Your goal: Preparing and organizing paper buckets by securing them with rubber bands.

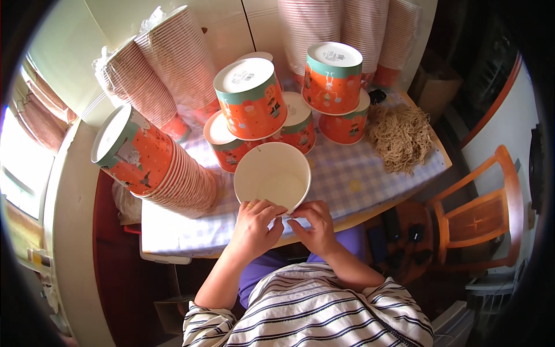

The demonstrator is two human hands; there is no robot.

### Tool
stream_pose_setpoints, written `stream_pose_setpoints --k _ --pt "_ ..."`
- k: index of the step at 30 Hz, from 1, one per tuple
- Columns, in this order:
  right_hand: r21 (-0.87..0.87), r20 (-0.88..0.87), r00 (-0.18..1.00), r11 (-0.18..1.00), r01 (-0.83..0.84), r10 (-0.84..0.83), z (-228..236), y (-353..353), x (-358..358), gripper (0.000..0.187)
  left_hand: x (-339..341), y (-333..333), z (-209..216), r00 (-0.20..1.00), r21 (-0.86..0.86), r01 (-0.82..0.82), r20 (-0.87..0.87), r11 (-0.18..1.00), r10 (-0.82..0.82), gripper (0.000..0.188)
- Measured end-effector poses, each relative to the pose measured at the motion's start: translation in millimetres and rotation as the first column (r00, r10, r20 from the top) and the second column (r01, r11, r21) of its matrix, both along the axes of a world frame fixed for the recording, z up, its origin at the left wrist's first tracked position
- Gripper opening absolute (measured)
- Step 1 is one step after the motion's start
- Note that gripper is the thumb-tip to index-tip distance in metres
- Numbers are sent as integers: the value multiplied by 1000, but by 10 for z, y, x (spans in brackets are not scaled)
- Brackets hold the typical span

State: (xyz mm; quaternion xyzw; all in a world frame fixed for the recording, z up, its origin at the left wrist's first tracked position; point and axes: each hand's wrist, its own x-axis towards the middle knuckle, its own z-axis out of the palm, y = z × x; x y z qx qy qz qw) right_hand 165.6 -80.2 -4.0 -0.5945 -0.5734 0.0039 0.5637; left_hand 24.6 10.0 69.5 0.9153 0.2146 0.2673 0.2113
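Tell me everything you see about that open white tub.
The white tub looks like smooth coated paper, round, with a pale rim and a small dark mark at its far edge. It seems empty, mouth up, before upturned orange tubs. The left grip and right grip are at its near rim, apparently touching it; its outside is mostly hidden.

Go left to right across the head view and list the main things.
Bright window, leaning stack of orange-and-green round paper tubs, open round white paper tub, tangled heap of beige string, brown wooden chair back.
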Motion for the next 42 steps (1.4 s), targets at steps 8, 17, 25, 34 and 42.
stream_pose_setpoints --k 8,17,25,34,42 --pt "-88 -360 926 984 -156 114 -95 -25 -77 15 30 -24 -54 999 67 -27 31 997 25 15" --pt "-181 -779 615 896 -407 122 -142 -27 -79 13 103 -37 -88 997 93 -73 32 993 70 12" --pt "-19 -835 516 926 -378 193 -307 -15 -101 9 83 -16 -39 1000 95 -22 18 995 20 20" --pt "-11 -840 499 913 -409 214 -338 4 -90 8 165 -37 -62 998 215 54 25 975 -61 30" --pt "-17 -852 484 915 -404 198 -367 40 -89 8 163 -12 -107 993 295 105 13 950 -114 32"
